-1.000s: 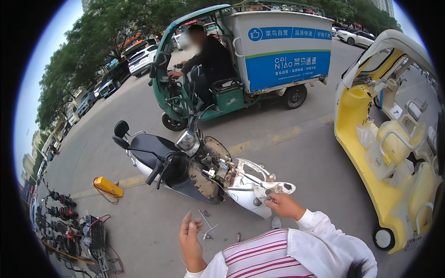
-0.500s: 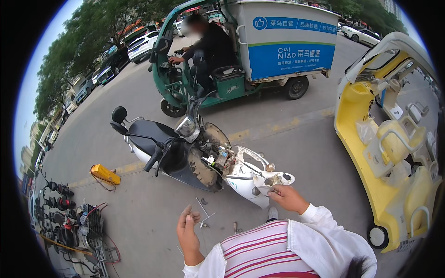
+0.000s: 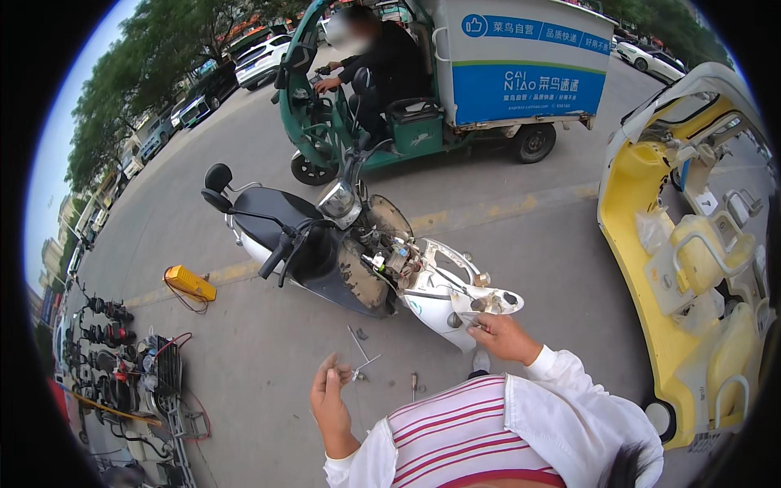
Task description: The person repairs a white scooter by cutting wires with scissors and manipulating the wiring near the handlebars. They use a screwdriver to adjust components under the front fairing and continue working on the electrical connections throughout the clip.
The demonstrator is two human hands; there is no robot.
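A white scooter (image 3: 281, 213) stands in front of me, its front end opened up with wiring and parts (image 3: 399, 259) exposed. The white front panel (image 3: 435, 309) sits tilted at the end nearest me. My right hand (image 3: 506, 337) pinches the near edge of this panel, with its fingertips partly hidden. Farther left, my left hand (image 3: 332, 407) is raised in the air, fingers loosely bent and apart, and I see nothing in it. On the ground just beyond it lies a T-handle wrench (image 3: 364, 358). A screwdriver (image 3: 414, 384) lies near my foot.
A person (image 3: 376, 69) sits in a green cargo tricycle (image 3: 416, 134) beyond the scooter. On the right stands a yellow-and-white three-wheeler (image 3: 643, 268). A yellow box with a cable (image 3: 191, 283) rests on the ground to the left, near several parked bikes (image 3: 110, 333).
The whole view has shifted slightly, so the scooter and tricycles appear a bit to the right. My right hand stays at the panel edge; my left hand remains raised.
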